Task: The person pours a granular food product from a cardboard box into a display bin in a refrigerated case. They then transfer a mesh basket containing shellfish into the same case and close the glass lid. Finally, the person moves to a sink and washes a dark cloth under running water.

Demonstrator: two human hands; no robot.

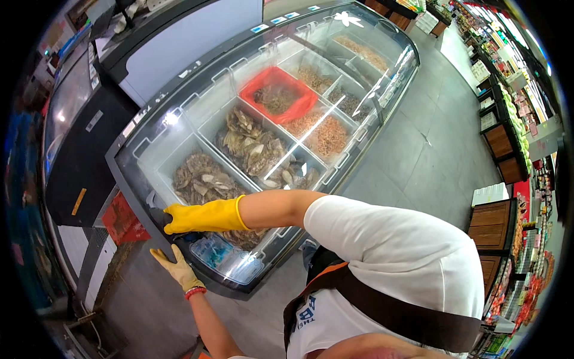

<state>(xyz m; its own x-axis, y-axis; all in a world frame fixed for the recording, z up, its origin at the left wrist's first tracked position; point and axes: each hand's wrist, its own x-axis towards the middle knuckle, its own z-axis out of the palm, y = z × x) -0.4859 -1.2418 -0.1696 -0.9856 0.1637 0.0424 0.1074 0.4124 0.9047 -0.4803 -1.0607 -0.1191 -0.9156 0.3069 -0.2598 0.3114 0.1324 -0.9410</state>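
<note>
A chest freezer with a curved glass top [287, 148] and a dark frame stands before me. My right hand [177, 220], in a long yellow rubber glove, is closed around a dark object [160, 217], perhaps a cloth, at the freezer's near corner. The fingers partly hide it. Below it, my left hand [179, 271], in a cream glove, has its fingers apart beside the freezer's outer edge and appears to hold nothing. Whether it touches the frame I cannot tell. Under the glass, oysters in shell [206, 179] fill the basket nearest my right hand.
More large shells [251, 143], a red plastic bag [251, 92] and dried shrimp-like seafood [325, 134] lie in the other wire baskets. A sticker [228, 260] marks the glass corner. Grey tiled floor [426, 112] runs alongside; wooden produce stands [491, 224] line the aisle.
</note>
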